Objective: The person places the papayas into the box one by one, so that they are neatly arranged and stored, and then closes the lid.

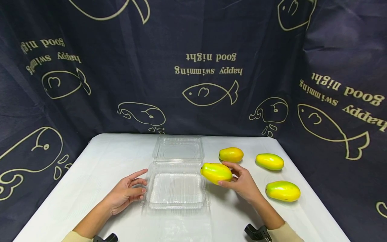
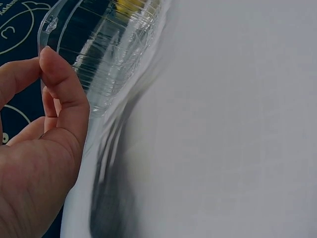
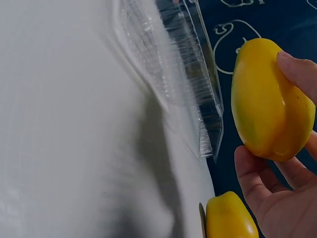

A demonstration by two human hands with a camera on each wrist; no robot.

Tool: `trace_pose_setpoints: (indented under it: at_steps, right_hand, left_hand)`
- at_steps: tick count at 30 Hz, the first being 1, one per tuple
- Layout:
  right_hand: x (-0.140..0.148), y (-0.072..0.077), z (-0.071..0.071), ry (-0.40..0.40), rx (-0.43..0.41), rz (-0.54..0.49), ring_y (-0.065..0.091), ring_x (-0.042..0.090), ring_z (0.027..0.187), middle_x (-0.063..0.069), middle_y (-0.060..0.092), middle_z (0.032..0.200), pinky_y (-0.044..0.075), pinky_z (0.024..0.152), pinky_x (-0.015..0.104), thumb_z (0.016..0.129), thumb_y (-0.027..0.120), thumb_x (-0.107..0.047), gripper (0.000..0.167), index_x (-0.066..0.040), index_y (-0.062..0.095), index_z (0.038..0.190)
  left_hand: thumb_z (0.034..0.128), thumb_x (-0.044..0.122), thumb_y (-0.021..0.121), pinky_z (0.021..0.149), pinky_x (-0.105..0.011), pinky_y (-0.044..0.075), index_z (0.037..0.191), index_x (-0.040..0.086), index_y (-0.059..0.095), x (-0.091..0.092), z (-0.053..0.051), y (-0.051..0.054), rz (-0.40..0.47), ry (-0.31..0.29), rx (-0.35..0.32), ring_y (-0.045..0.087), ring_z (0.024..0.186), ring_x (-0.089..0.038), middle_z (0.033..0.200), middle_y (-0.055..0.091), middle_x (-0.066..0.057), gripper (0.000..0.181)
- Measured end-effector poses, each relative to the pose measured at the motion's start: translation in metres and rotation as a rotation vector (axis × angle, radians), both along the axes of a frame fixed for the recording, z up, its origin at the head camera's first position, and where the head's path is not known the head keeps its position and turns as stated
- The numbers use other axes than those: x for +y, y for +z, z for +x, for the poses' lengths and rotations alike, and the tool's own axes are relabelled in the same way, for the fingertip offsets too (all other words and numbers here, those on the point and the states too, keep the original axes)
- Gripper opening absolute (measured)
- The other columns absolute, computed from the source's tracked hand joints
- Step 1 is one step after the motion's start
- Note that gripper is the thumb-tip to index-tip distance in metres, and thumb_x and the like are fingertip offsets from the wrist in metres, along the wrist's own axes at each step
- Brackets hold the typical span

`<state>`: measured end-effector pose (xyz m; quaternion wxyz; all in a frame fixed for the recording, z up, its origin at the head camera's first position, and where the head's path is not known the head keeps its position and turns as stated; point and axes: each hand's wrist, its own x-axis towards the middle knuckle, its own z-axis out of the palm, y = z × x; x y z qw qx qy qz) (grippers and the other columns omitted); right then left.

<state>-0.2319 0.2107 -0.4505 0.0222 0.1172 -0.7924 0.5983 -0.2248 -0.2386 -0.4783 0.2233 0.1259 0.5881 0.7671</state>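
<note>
Nearest, left sleeve at the lower edge. Left hand held beside the left rim of the box, fingers loosely spread, nothing seen clasped; rim contact cannot be told. Lid folded back behind. Papaya held raised at the right rim, gripped at its broad end between thumb and fingers of the right hand. Second papaya set behind; third papaya and fourth papaya farther right on the table. Papaya judged firm, fairly light, slippery-skinned; best grasped around the middle. Box judged thin, easily flexed.
</note>
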Motion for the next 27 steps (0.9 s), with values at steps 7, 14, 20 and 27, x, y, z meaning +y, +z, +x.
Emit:
trace_pose_setpoints:
  at_steps: [7, 14, 20, 27]
  right_hand:
    - [-0.004, 0.001, -0.001, 0.023, 0.006, -0.026, 0.063, 0.018, 0.108, 0.018, 0.058, 0.139, 0.06, 0.086, 0.021, 0.074, 0.09, -0.006, 0.072, -0.005, 0.059, 0.14]
    - [-0.009, -0.001, -0.002, 0.054, 0.012, -0.053, 0.063, 0.018, 0.109, 0.018, 0.057, 0.141, 0.06, 0.087, 0.021, 0.075, 0.09, -0.005, 0.073, -0.004, 0.058, 0.141]
    - [-0.013, -0.002, -0.004, 0.07, 0.022, -0.052, 0.063, 0.018, 0.111, 0.018, 0.057, 0.142, 0.06, 0.089, 0.02, 0.075, 0.09, -0.005, 0.074, -0.002, 0.057, 0.142]
    - [-0.02, -0.001, -0.005, 0.065, 0.011, -0.044, 0.063, 0.021, 0.11, 0.017, 0.058, 0.14, 0.06, 0.088, 0.021, 0.074, 0.09, -0.005, 0.074, -0.003, 0.058, 0.141]
  left_hand:
    - [0.0937, -0.009, 0.061, 0.07, -0.02, 0.061, 0.162, -0.002, 0.007, 0.0, -0.001, 0.0, -0.004, 0.006, -0.004, 0.063, 0.079, -0.006, 0.108, 0.06, 0.004, 0.088]
    - [0.0937, -0.009, 0.061, 0.07, -0.02, 0.061, 0.162, -0.001, 0.008, 0.0, -0.001, -0.001, -0.007, 0.009, -0.007, 0.063, 0.079, -0.006, 0.108, 0.06, 0.004, 0.088]
    - [0.0939, -0.009, 0.061, 0.071, -0.02, 0.061, 0.163, -0.001, 0.008, 0.0, -0.001, -0.001, -0.01, 0.011, -0.008, 0.063, 0.08, -0.006, 0.109, 0.06, 0.004, 0.087]
    - [0.0942, -0.009, 0.061, 0.071, -0.02, 0.061, 0.162, -0.001, 0.008, -0.001, -0.001, -0.001, -0.016, 0.007, -0.005, 0.063, 0.079, -0.005, 0.109, 0.06, 0.003, 0.087]
